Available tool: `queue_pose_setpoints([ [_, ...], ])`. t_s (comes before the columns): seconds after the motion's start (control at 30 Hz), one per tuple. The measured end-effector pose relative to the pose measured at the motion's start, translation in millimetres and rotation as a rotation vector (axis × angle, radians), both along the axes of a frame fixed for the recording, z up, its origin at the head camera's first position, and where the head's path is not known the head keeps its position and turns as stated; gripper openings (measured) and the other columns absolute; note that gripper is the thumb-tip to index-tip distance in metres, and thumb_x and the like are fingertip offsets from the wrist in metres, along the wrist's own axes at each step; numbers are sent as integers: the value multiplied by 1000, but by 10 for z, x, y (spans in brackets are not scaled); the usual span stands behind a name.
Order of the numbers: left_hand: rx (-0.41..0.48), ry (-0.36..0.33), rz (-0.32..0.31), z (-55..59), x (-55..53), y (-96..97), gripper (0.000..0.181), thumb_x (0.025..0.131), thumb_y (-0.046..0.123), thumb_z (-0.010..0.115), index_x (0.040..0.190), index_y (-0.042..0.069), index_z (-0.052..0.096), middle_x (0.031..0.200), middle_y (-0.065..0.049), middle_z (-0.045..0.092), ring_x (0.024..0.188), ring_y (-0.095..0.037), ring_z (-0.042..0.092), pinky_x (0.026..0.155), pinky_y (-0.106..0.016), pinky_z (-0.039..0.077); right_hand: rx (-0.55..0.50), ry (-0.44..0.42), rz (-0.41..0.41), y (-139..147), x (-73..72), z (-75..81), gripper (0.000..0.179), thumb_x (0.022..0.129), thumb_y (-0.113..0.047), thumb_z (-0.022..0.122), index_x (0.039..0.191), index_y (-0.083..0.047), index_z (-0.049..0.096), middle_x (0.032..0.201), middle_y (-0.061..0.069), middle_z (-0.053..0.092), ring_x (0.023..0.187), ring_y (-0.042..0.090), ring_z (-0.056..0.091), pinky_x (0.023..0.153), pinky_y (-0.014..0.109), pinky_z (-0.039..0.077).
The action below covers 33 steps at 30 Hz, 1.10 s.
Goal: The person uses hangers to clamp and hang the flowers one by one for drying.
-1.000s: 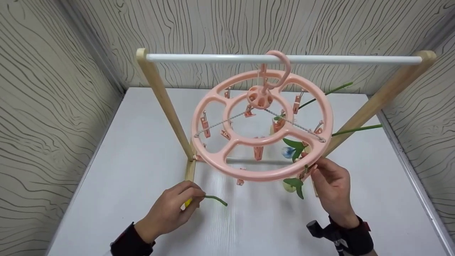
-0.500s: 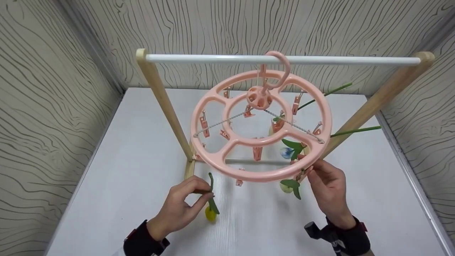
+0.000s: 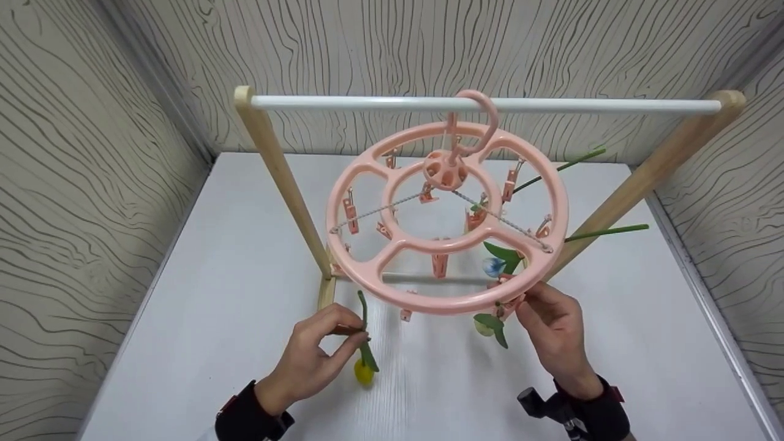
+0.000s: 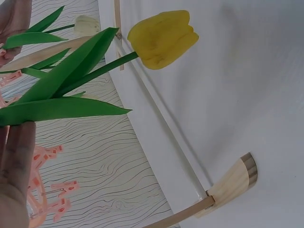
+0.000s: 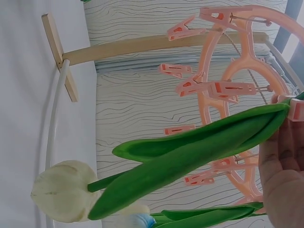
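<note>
My left hand (image 3: 321,352) pinches the stem of a yellow tulip (image 3: 364,372), its flower hanging downward. In the left wrist view the yellow tulip (image 4: 164,39) shows long green leaves beside the fingers. A round pink clip hanger (image 3: 450,306) hangs above and between both hands. At its near right rim, my right hand (image 3: 557,331) pinches a pink clothespin (image 5: 297,110). A white tulip (image 5: 64,190) hangs flower-down at that clothespin, green leaves along its stem. Just behind it hangs a blue-and-white tulip (image 3: 493,266). The exact fingertip contact on the right is partly hidden.
The hanger hooks over a white bar (image 3: 367,103) between wooden posts (image 3: 282,177). More clothespins (image 3: 440,264) dangle around the rings. Green stems (image 3: 612,231) stick out to the right. A white table (image 3: 202,318) lies below, with patterned walls behind and beside it.
My left hand has moved slightly right and turned the yellow tulip flower-down. The right hand has drifted left with the white tulip, and the hanger has turned slightly that way.
</note>
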<state>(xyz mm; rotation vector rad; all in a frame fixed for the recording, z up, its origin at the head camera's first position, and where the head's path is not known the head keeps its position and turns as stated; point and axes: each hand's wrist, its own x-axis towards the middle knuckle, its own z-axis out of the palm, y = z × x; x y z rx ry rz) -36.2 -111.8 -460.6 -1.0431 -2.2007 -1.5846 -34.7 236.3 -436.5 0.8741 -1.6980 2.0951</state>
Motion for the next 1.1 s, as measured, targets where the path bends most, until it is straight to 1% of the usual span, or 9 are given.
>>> queue_pose_setpoints([
  [0.2,12,29,-13,-21,-12,-1,32,82,-14,76,103,7,63,96,-7,66,85,-25,71,73,-29,63,1,-6,13,-40,-1,9,34,96,19,47,129,23,51,123,21,68,111,20,65,95,27,55],
  [0.33,13,25,-10,-20,-11,2,33,82,-14,76,103,8,63,96,-6,66,85,-24,71,73,-29,63,-2,-3,26,-57,0,11,36,96,19,46,132,21,50,126,20,66,112,21,65,97,28,54],
  [0.47,11,27,-4,-19,-11,4,33,82,-14,76,103,8,63,96,-5,66,85,-23,71,73,-29,63,20,27,-2,-75,12,13,38,95,21,46,133,20,50,127,21,65,116,23,64,101,31,53],
  [0.6,13,36,-2,-22,-9,6,34,81,-16,76,102,8,64,95,-5,66,85,-22,71,73,-29,63,28,50,-103,-122,52,19,39,91,25,45,129,22,52,127,21,65,113,25,65,100,30,54],
  [0.73,17,26,-2,-22,-4,-1,34,81,-16,76,103,8,64,95,-5,66,85,-22,71,73,-30,63,-8,82,-264,-224,139,41,36,87,25,44,121,23,56,119,23,66,104,26,65,93,28,56],
  [0.83,22,-9,-2,-2,5,-11,31,84,-12,76,103,9,64,95,-4,67,87,-19,71,74,-30,63,-72,161,-364,-360,230,77,25,87,22,47,110,24,59,107,23,67,95,25,64,86,27,56],
  [0.9,25,-36,0,12,10,-17,30,85,-11,75,103,10,64,95,-4,67,88,-18,72,74,-30,63,-120,235,-402,-477,303,110,18,89,17,52,103,24,60,100,23,68,91,25,63,84,25,56],
  [1.0,21,-56,14,20,9,-22,28,86,-9,75,102,11,65,95,-4,68,88,-17,72,74,-30,63,-171,364,-386,-662,384,148,13,90,12,60,95,24,62,91,24,68,86,25,63,80,25,55],
  [1.1,16,-52,32,15,4,-24,26,86,-8,76,102,10,65,95,-2,68,87,-18,72,72,-31,64,-144,444,-328,-810,422,159,16,91,8,66,93,23,63,90,24,69,83,26,64,75,25,55],
])
